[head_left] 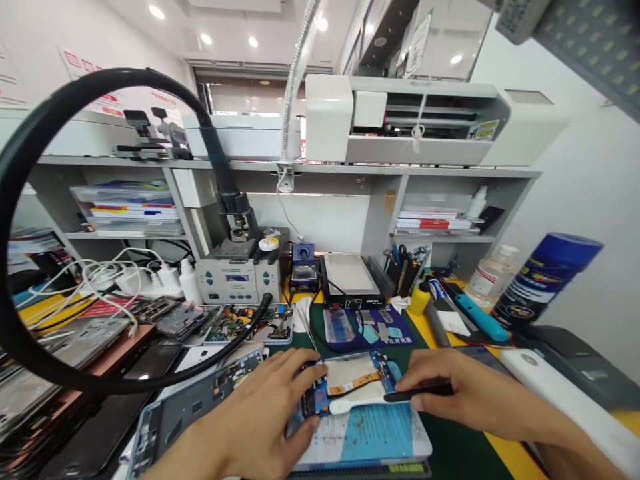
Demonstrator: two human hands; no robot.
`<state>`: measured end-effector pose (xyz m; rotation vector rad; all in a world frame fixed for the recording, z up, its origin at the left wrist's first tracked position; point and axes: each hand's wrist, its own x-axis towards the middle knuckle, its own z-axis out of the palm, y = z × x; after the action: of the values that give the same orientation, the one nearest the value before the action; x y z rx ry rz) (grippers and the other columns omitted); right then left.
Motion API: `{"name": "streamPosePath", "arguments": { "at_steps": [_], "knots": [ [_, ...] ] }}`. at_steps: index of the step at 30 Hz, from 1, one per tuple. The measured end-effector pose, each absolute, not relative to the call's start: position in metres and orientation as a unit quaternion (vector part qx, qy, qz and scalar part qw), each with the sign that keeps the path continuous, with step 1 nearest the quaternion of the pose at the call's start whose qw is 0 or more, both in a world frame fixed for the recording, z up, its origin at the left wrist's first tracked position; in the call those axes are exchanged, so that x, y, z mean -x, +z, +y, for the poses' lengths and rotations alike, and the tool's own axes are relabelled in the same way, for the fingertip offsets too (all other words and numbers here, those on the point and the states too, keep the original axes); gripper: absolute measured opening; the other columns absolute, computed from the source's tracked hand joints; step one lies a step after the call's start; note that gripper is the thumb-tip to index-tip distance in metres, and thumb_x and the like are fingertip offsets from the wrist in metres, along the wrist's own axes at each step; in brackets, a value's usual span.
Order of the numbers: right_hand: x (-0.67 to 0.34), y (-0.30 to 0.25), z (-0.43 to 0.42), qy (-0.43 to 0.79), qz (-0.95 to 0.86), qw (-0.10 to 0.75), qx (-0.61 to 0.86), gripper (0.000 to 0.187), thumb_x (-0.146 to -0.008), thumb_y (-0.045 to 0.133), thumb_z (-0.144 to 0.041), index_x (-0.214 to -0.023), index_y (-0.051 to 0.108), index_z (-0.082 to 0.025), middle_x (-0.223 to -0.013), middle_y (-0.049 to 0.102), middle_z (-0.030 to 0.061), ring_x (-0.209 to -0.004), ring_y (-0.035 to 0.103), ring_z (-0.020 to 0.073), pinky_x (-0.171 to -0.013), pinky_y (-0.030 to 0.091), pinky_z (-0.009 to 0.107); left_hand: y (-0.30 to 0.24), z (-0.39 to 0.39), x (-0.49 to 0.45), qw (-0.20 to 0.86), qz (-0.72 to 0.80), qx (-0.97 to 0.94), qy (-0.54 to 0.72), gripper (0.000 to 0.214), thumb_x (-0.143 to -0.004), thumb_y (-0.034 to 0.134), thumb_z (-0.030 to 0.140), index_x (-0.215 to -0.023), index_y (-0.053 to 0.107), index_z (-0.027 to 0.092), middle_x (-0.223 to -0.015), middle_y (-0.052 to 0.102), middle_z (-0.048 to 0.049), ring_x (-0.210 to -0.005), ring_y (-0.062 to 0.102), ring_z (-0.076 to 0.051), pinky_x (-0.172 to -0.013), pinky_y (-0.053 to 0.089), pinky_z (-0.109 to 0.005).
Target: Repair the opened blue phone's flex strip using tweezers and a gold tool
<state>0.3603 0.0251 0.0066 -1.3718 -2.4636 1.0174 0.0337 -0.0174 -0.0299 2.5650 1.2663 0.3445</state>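
An opened phone (360, 420) lies back-up on the green mat, showing its blue battery label and an orange flex cable. My left hand (270, 413) rests on the phone's left edge, fingers curled down on it to hold it still. My right hand (450, 393) pinches a thin dark tool (420, 393) whose tip touches a white strip across the phone's middle.
A phone frame (185, 407) lies left of the phone. Circuit boards and phone parts (240, 323) spread behind it, with a rework station (237, 277), a hot plate (350, 280), a blue spray can (545, 277) and a black hose loop (75, 220) around.
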Motion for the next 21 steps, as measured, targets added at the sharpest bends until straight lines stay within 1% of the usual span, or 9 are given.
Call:
{"name": "streamPosePath", "arguments": {
  "at_steps": [3, 6, 11, 15, 18, 21],
  "knots": [
    [-0.366, 0.010, 0.029, 0.344, -0.819, 0.063, 0.455, 0.021, -0.092, 0.066, -0.039, -0.107, 0.081, -0.035, -0.102, 0.074, 0.0022, -0.090, 0.069, 0.0224, -0.074, 0.051, 0.027, -0.030, -0.017, -0.034, 0.128, 0.437, -0.884, 0.107, 0.058, -0.089, 0.060, 0.032, -0.145, 0.048, 0.027, -0.150, 0.049, -0.0121, -0.131, 0.054, -0.037, -0.110, 0.047, -0.055],
    [-0.374, 0.009, 0.033, 0.345, -0.824, 0.062, 0.445, 0.023, -0.093, 0.066, -0.042, -0.108, 0.080, -0.033, -0.107, 0.074, 0.0029, -0.095, 0.069, 0.0238, -0.078, 0.052, 0.029, -0.029, -0.016, -0.035, 0.127, 0.440, -0.884, 0.095, 0.058, -0.090, 0.059, 0.032, -0.146, 0.046, 0.027, -0.151, 0.048, -0.0126, -0.132, 0.053, -0.038, -0.110, 0.047, -0.056],
    [-0.387, 0.010, 0.037, 0.351, -0.819, 0.061, 0.450, 0.025, -0.093, 0.064, -0.046, -0.107, 0.080, -0.033, -0.112, 0.075, 0.0029, -0.100, 0.070, 0.0268, -0.082, 0.055, 0.032, -0.028, -0.017, -0.034, 0.126, 0.437, -0.885, 0.098, 0.061, -0.091, 0.059, 0.033, -0.149, 0.042, 0.029, -0.152, 0.047, -0.0118, -0.134, 0.052, -0.038, -0.109, 0.048, -0.054],
    [-0.395, 0.012, 0.039, 0.345, -0.815, 0.069, 0.460, 0.027, -0.092, 0.065, -0.048, -0.108, 0.080, -0.033, -0.112, 0.076, 0.0030, -0.101, 0.070, 0.0286, -0.086, 0.055, 0.035, -0.028, -0.017, -0.034, 0.126, 0.432, -0.887, 0.102, 0.059, -0.091, 0.058, 0.034, -0.147, 0.045, 0.027, -0.149, 0.049, -0.0131, -0.133, 0.052, -0.037, -0.110, 0.047, -0.055],
    [-0.398, 0.010, 0.042, 0.347, -0.808, 0.061, 0.473, 0.027, -0.092, 0.066, -0.049, -0.108, 0.081, -0.034, -0.113, 0.076, 0.0024, -0.101, 0.070, 0.0281, -0.085, 0.055, 0.034, -0.027, -0.017, -0.034, 0.127, 0.427, -0.889, 0.105, 0.057, -0.090, 0.058, 0.034, -0.146, 0.047, 0.025, -0.147, 0.050, -0.0134, -0.132, 0.052, -0.037, -0.111, 0.046, -0.056],
    [-0.397, 0.006, 0.044, 0.348, -0.806, 0.046, 0.477, 0.025, -0.092, 0.066, -0.048, -0.108, 0.081, -0.034, -0.110, 0.076, 0.0024, -0.097, 0.070, 0.0266, -0.081, 0.054, 0.032, -0.026, -0.018, -0.033, 0.124, 0.425, -0.890, 0.109, 0.058, -0.090, 0.057, 0.035, -0.146, 0.047, 0.023, -0.146, 0.051, -0.0135, -0.130, 0.053, -0.037, -0.111, 0.045, -0.055]
  ]
}}
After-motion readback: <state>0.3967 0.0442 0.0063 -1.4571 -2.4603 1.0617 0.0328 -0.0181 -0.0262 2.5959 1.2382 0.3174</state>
